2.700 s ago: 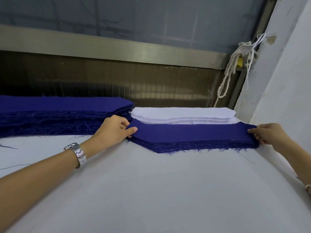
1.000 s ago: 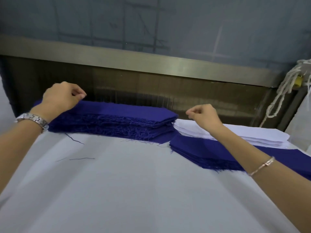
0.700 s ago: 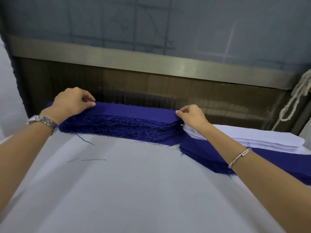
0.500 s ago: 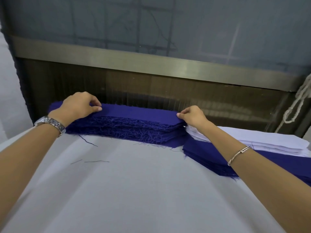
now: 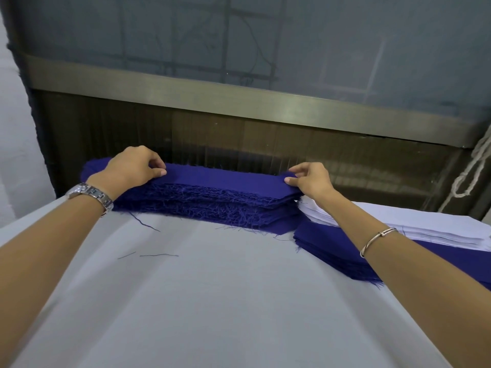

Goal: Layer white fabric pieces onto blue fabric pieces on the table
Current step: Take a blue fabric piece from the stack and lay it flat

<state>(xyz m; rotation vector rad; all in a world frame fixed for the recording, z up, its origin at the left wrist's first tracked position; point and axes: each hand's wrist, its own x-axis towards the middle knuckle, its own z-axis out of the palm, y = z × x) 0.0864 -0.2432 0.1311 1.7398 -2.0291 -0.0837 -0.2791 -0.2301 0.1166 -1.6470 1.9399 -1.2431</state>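
With much apparently left to layer, the left hand (image 5: 132, 168) and right hand (image 5: 310, 180) each pinched an end of the top blue piece (image 5: 225, 176) on its thick stack (image 5: 212, 205) at the table's (image 5: 225, 301) far edge, beside the white pile (image 5: 425, 225).

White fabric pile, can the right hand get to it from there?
Probably yes. The white fabric pile lies close below the right hand, uncovered, with nothing between them. But its grip is on the top blue piece, so it would likely need to let go first.
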